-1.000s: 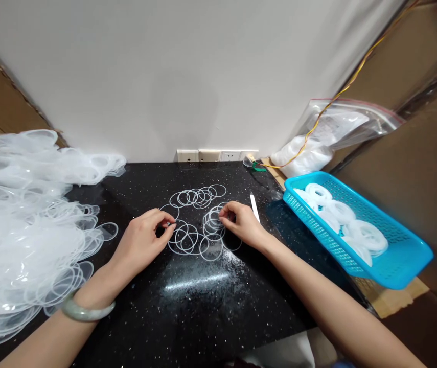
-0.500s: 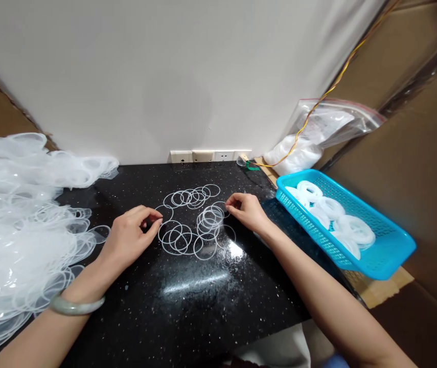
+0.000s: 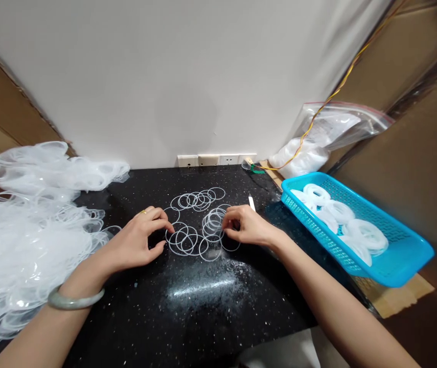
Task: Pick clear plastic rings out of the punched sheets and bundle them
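Note:
Thin translucent silicone rings (image 3: 197,200) lie loosely overlapping on the black speckled countertop (image 3: 210,301), with a tighter stack of them (image 3: 212,223) at the middle and a looser group (image 3: 182,240) to its left. My left hand (image 3: 137,239) sits just left of that group, its curved fingertips at the rings' edge. A pale green bangle (image 3: 73,302) circles my left wrist. My right hand (image 3: 246,226) rests at the stack's right side, with fingertips on or against the rings. Whether those fingers pinch a ring is hidden.
A large heap of similar rings (image 3: 26,240) spills over the counter's left end. At right stands a blue plastic basket (image 3: 390,271) holding white coiled bundles. Behind it lie a zip bag (image 3: 329,135), a yellow wire and a white strip (image 3: 251,203). Wall sockets (image 3: 216,160) sit behind the counter.
My left hand has drawn back left and lower, with its fingers more spread. My right hand has moved down along the stack's right side. The rings look nearly unmoved.

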Demonstrator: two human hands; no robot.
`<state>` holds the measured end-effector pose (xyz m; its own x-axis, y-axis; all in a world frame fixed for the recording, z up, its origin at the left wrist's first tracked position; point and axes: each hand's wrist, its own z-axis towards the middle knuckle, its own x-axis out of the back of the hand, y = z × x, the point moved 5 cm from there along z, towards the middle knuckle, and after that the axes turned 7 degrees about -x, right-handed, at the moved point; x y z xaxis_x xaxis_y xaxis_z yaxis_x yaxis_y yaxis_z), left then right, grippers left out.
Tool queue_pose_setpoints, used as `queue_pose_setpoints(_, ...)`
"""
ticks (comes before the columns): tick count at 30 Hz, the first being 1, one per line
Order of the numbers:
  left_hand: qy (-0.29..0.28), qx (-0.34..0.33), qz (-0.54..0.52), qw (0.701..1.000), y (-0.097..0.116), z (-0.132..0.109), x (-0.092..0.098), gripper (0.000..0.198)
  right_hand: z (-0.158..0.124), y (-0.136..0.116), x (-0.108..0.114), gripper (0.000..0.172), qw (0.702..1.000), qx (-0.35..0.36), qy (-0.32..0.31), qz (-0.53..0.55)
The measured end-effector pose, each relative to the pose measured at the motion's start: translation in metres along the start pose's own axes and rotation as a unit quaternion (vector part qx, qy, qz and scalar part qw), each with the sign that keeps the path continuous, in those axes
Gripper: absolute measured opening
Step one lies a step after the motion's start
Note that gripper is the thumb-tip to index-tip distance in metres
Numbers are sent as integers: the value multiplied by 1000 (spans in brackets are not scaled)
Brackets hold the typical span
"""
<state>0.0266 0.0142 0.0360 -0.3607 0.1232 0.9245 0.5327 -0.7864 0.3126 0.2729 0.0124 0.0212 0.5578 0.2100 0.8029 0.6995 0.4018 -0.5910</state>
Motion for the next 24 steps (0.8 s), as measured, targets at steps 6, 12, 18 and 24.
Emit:
queue_pose_setpoints(6, -73, -8, -3, 997, 3, -4, -10, 38, 3, 13, 5, 13, 997, -52, 45, -33)
queue_pose_setpoints(12, -89, -4, 51, 995, 10, -4, -12, 23, 4, 18, 3, 14, 996, -65, 59, -34)
queue_pose_setpoints(18, -92, -17, 80, 992, 17, -2, -14, 9, 5, 19, 0, 13, 996, -56, 59, -40)
queue_pose_setpoints(24, -103, -12, 16, 994, 11, -5, -14, 9, 5, 20, 1, 12, 995, -68, 59, -33)
